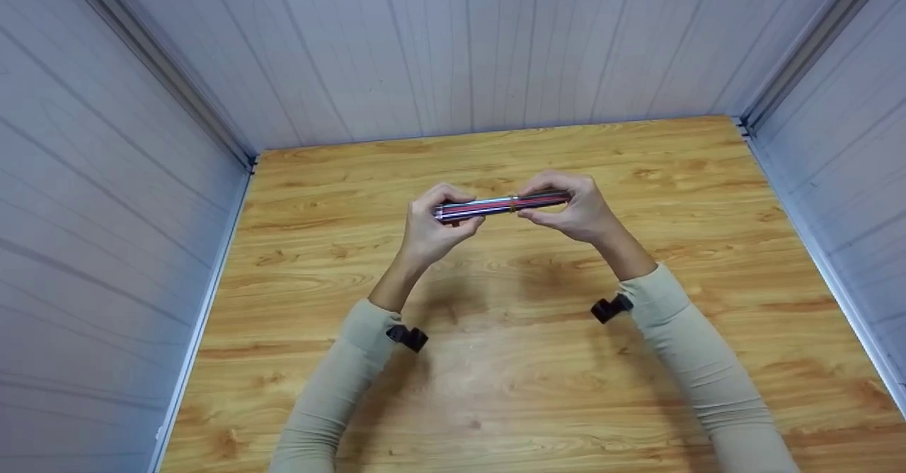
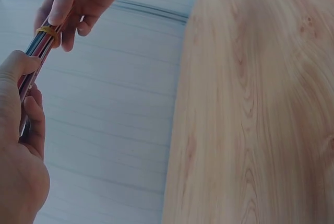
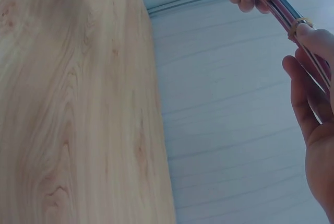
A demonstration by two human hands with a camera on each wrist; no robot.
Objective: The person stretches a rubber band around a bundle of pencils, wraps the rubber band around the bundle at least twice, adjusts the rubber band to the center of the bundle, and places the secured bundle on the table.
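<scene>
A slim bundle of striped pencils (image 1: 476, 208), dark, red and silvery, is held level above the wooden table. Around it, near the middle, runs a yellowish rubber band (image 1: 514, 204). My left hand (image 1: 428, 231) grips the bundle's left end between thumb and fingers. At the other end, my right hand (image 1: 584, 209) pinches it, with the thumb beside the band (image 3: 299, 27) in the right wrist view. The left wrist view shows both hands on the bundle (image 2: 37, 46), the band lying by the right hand's thumb. Fingers hide parts of both ends.
The wood-grain table (image 1: 495, 388) spreads beneath both arms. Pale panelled walls rise at the back (image 1: 439, 48), on the left (image 1: 92, 232) and on the right (image 1: 842, 175). A small black camera sits on each sleeve cuff.
</scene>
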